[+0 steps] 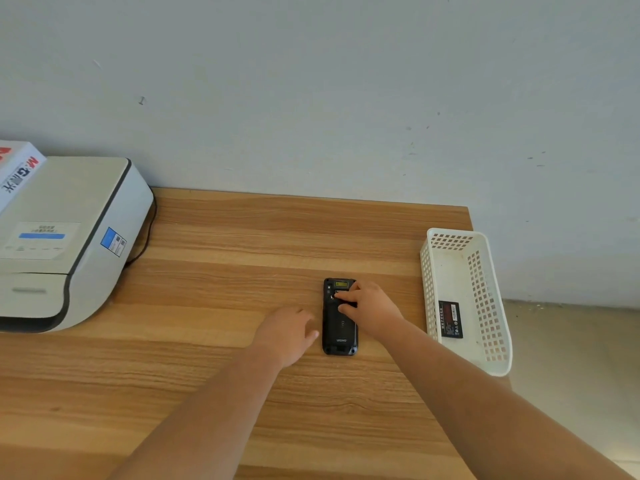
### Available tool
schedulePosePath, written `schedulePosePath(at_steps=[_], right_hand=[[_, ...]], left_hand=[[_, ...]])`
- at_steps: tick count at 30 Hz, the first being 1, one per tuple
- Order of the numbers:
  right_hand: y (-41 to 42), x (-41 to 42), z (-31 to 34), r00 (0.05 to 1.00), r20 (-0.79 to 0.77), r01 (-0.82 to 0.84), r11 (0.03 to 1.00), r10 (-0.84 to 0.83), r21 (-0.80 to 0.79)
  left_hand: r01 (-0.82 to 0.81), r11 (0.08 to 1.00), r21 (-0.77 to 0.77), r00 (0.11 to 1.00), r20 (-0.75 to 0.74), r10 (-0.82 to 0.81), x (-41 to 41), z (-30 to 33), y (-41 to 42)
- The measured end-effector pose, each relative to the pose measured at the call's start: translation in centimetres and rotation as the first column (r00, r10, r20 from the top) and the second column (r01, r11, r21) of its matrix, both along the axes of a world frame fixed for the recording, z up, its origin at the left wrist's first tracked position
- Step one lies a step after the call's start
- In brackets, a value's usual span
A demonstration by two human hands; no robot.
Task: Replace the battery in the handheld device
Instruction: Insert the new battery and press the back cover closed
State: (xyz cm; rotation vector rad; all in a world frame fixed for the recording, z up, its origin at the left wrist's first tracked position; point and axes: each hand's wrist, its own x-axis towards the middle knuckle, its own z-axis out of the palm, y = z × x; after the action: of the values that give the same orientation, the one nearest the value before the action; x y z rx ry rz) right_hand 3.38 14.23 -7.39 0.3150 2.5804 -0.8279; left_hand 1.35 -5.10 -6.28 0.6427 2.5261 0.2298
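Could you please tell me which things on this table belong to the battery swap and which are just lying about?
Part of the job:
handheld device, face down
battery in the white basket
right hand on the device
left hand beside it

Just lying about:
printer
white box behind it

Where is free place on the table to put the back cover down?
Bare wood lies between the printer and the handheld device, behind the device toward the wall, and near you. It is crowded between the right hand and the white basket.
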Motion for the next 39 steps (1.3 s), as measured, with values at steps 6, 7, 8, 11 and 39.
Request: schedulePosePath(at_steps=[6,7,8,11,39], right_hand=[[-0.3,0.7,-0.8,0.995,-0.070,-0.066,0.994,0.072,0.089],[-0.3,0.9,-0.9,0.992,-0.078,-0.086,0.991,0.094,0.100],[-0.3,1.1,-1.0,0.990,-0.085,-0.107,0.988,0.117,0.112],[-0.1,1.4,-1.1,0.989,-0.100,-0.098,0.991,0.107,0.097],[0.4,-0.9,-2.3,0.876,0.171,0.476,0.864,-0.450,-0.162]], left_hand=[[0.072,0.997,-0.023,0.996,-0.054,-0.074,0.0,-0.4,1.6],[0.081,0.996,-0.027,0.994,-0.065,-0.083,0.0,-0.5,1.8],[0.084,0.996,-0.030,0.993,-0.078,-0.086,-0.1,-0.5,1.9],[0.070,0.997,-0.039,0.992,-0.102,-0.073,-0.2,-0.7,2.2],[-0.188,0.982,0.030,0.982,-0.029,0.189,-2.4,-1.6,6.3]])
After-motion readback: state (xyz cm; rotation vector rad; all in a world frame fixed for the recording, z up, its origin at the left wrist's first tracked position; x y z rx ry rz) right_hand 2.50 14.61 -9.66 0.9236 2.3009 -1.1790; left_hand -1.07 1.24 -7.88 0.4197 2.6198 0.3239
